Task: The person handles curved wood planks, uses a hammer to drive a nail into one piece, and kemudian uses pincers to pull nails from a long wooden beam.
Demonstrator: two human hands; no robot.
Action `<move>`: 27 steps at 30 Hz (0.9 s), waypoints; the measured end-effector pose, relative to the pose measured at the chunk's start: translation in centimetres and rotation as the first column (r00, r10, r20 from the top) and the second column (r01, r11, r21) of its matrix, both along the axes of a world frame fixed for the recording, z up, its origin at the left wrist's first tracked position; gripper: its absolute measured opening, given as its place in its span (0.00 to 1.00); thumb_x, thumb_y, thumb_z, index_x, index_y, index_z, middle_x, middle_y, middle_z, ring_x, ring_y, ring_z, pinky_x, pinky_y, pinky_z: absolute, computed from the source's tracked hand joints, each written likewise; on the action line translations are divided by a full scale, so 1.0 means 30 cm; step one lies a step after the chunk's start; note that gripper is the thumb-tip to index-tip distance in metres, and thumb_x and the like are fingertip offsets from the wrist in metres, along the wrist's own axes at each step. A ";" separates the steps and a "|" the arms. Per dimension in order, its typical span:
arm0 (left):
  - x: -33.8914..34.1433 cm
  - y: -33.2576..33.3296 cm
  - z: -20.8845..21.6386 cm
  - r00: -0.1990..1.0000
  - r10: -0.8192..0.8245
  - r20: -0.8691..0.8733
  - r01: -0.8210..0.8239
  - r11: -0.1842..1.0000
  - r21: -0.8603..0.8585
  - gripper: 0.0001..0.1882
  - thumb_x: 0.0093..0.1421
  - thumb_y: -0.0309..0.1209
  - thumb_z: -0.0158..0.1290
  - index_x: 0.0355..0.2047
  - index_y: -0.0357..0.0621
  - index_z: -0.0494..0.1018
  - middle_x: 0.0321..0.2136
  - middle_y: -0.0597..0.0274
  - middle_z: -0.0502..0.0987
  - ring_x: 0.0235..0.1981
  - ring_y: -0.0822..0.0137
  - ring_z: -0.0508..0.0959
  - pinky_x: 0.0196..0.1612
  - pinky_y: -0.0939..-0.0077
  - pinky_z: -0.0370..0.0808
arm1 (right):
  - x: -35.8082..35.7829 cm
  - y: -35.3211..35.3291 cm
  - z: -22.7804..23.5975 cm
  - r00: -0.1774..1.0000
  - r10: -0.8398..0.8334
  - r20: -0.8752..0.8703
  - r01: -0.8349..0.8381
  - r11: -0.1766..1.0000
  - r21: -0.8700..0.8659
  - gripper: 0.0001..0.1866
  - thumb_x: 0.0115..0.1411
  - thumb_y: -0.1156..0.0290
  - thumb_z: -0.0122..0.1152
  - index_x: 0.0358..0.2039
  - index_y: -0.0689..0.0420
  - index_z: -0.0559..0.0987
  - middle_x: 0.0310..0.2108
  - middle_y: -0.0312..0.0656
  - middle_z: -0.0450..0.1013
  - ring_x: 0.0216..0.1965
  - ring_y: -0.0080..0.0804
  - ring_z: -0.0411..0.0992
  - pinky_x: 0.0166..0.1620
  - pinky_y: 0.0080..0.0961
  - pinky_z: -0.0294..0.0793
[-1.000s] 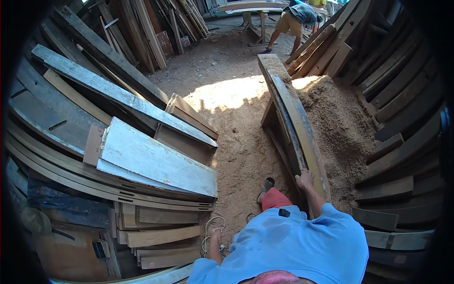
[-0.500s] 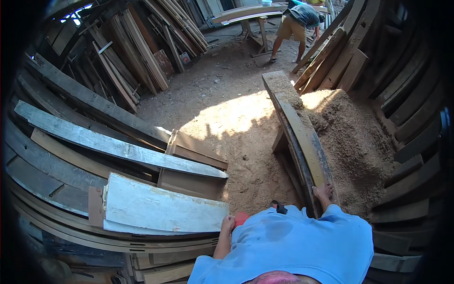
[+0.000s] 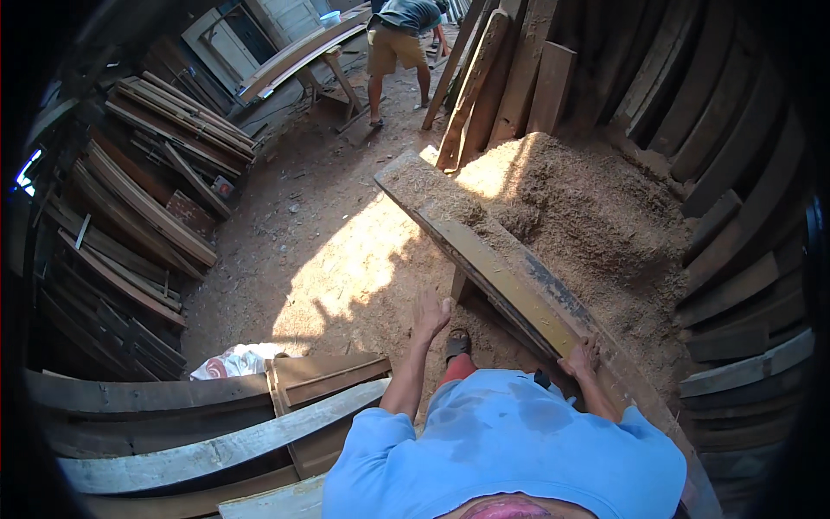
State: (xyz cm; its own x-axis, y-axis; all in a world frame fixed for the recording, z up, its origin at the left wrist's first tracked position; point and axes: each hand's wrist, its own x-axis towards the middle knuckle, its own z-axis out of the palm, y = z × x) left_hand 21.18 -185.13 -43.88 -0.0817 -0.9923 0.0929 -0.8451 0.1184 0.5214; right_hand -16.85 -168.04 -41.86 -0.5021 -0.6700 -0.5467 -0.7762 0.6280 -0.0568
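Strong sun falls on the dirt floor (image 3: 346,259) and the sawdust pile (image 3: 571,199) before me, almost glaring. The stacked planks (image 3: 130,216) on my left stay dim. The edges bend and go black; far details look maybe slightly soft.

sawdust heap (image 3: 596,216); stacked planks (image 3: 156,208); distant person (image 3: 399,35)

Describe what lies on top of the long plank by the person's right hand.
Sawdust covers the long plank's far end; the right hand rests on its near end. The sawdust heap hides the ground behind it.
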 end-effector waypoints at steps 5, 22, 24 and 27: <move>-0.281 -0.420 0.139 0.794 -0.600 -0.102 0.606 0.794 0.052 0.29 0.58 0.37 0.53 0.58 0.40 0.63 0.58 0.42 0.65 0.59 0.43 0.66 0.61 0.53 0.63 | 0.030 -0.041 0.015 0.996 -0.081 -0.034 0.083 0.993 0.089 0.54 0.40 0.57 0.77 0.63 0.61 0.56 0.62 0.56 0.55 0.65 0.54 0.55 0.65 0.45 0.60; 0.240 -1.541 0.141 0.865 -0.045 0.499 0.029 0.999 0.041 0.33 0.61 0.50 0.43 0.61 0.41 0.64 0.67 0.28 0.44 0.69 0.28 0.39 0.65 0.30 0.28 | 0.176 -0.159 0.049 0.891 -0.437 -0.123 0.453 0.874 0.176 0.61 0.43 0.62 0.76 0.71 0.49 0.45 0.70 0.45 0.43 0.71 0.50 0.43 0.69 0.47 0.50; 0.175 -1.518 0.142 0.866 -0.179 0.466 0.193 0.981 0.018 0.33 0.62 0.48 0.45 0.62 0.41 0.63 0.68 0.33 0.48 0.69 0.35 0.45 0.68 0.38 0.38 | 0.211 -0.126 0.023 0.844 -0.500 -0.195 0.521 0.850 0.074 0.57 0.46 0.64 0.72 0.71 0.48 0.45 0.70 0.46 0.44 0.71 0.51 0.43 0.69 0.46 0.50; -0.001 -1.272 0.105 0.795 -0.419 0.440 0.444 0.895 0.050 0.33 0.61 0.45 0.48 0.63 0.41 0.61 0.67 0.32 0.50 0.68 0.35 0.50 0.67 0.39 0.44 | 0.276 -0.115 -0.004 0.769 -0.601 -0.219 0.605 0.794 -0.056 0.50 0.51 0.68 0.64 0.71 0.49 0.48 0.71 0.45 0.40 0.67 0.55 0.50 0.68 0.47 0.53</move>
